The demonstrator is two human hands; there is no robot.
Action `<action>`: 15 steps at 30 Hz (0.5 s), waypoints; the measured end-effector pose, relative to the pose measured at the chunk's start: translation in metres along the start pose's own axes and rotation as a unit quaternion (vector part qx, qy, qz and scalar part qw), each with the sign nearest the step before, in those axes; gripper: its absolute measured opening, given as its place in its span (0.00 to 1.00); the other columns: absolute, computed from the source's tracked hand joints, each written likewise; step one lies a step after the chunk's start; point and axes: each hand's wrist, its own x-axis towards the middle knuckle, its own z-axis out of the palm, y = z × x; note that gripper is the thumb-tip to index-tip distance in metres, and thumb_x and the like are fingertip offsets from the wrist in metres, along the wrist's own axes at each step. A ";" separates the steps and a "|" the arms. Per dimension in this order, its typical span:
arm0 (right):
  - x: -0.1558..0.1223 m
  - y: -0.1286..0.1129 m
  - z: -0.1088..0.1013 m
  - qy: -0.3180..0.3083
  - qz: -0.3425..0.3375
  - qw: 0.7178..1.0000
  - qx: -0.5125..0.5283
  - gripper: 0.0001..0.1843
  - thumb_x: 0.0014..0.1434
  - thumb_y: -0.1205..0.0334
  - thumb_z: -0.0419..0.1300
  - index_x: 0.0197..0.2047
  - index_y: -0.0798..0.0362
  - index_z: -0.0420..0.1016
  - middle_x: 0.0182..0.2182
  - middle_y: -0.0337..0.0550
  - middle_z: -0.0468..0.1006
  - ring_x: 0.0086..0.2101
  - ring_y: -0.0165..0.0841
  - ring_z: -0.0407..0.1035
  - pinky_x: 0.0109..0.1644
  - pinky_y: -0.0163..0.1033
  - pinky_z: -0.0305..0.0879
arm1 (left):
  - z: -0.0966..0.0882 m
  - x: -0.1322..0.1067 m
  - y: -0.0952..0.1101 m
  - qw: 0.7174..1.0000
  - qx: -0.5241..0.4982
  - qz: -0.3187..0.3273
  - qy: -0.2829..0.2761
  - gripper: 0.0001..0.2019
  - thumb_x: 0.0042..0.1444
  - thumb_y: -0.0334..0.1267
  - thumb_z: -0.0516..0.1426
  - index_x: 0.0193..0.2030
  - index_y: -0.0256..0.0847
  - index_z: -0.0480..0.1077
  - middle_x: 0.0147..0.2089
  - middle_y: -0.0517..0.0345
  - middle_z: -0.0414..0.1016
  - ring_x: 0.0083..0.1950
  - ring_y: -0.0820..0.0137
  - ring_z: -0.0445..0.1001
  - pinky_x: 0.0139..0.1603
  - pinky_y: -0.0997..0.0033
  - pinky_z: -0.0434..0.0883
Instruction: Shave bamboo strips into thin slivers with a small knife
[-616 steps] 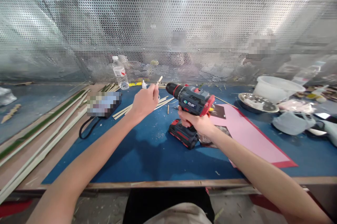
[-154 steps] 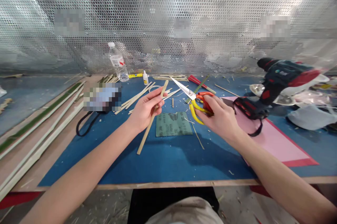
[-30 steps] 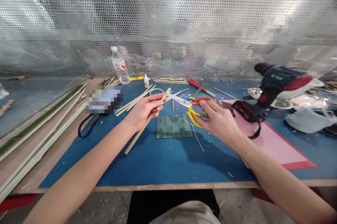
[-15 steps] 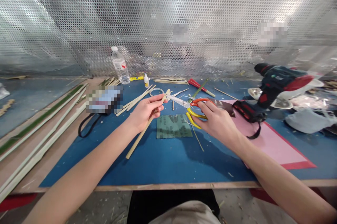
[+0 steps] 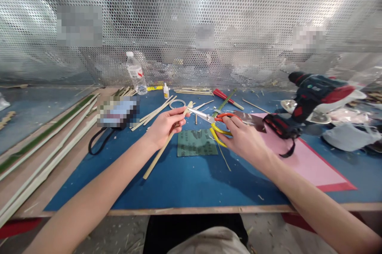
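My left hand (image 5: pixel 168 127) pinches a flat bamboo strip (image 5: pixel 158 161) near its upper end, and the strip slants down toward me over the blue mat. In my right hand (image 5: pixel 243 136) is a pair of scissors (image 5: pixel 221 123) with orange and yellow handles. Their blades point left and reach the strip's upper end beside my left fingertips. Whether the blades touch the strip I cannot tell. A green sheet of sandpaper (image 5: pixel 197 143) lies on the mat below the scissors, with a thin sliver at its right.
A cordless drill (image 5: pixel 310 99) stands on the right near a pink sheet (image 5: pixel 316 166). Long bamboo strips (image 5: pixel 59 150) lie at the left, beside a strapped device (image 5: pixel 119 113). Behind are a water bottle (image 5: pixel 136 73), a small glue bottle (image 5: pixel 166 91) and a perforated metal screen (image 5: pixel 173 19).
The scissors' blades have closed somewhat, and their handles have come slightly nearer each other in my right hand. My left hand and the bamboo strip stay nearly still.
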 end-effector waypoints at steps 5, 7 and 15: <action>0.002 -0.004 -0.006 -0.040 -0.008 0.999 -0.007 0.26 0.76 0.45 0.49 0.59 0.59 0.72 0.46 0.55 0.80 0.40 0.41 0.78 0.35 0.41 0.69 | -0.001 0.001 -0.002 1.000 -0.007 -0.006 -0.005 0.13 0.53 0.26 0.67 0.46 0.34 0.81 0.43 0.49 0.79 0.29 0.82 0.68 0.21 0.84 0.58; 0.003 -0.005 -0.007 -0.051 -0.011 0.999 -0.012 0.25 0.76 0.46 0.48 0.57 0.59 0.72 0.45 0.55 0.80 0.38 0.41 0.78 0.34 0.41 0.67 | -0.001 0.001 -0.002 1.000 -0.010 -0.009 -0.002 0.12 0.53 0.26 0.67 0.45 0.33 0.81 0.43 0.49 0.79 0.29 0.82 0.68 0.21 0.85 0.58; 0.003 -0.007 -0.009 -0.028 0.001 0.999 0.029 0.24 0.76 0.47 0.50 0.58 0.58 0.73 0.47 0.54 0.82 0.39 0.40 0.79 0.34 0.41 0.68 | -0.002 -0.001 0.005 1.000 0.003 0.005 -0.019 0.15 0.53 0.26 0.68 0.49 0.34 0.82 0.45 0.49 0.78 0.30 0.83 0.67 0.21 0.84 0.58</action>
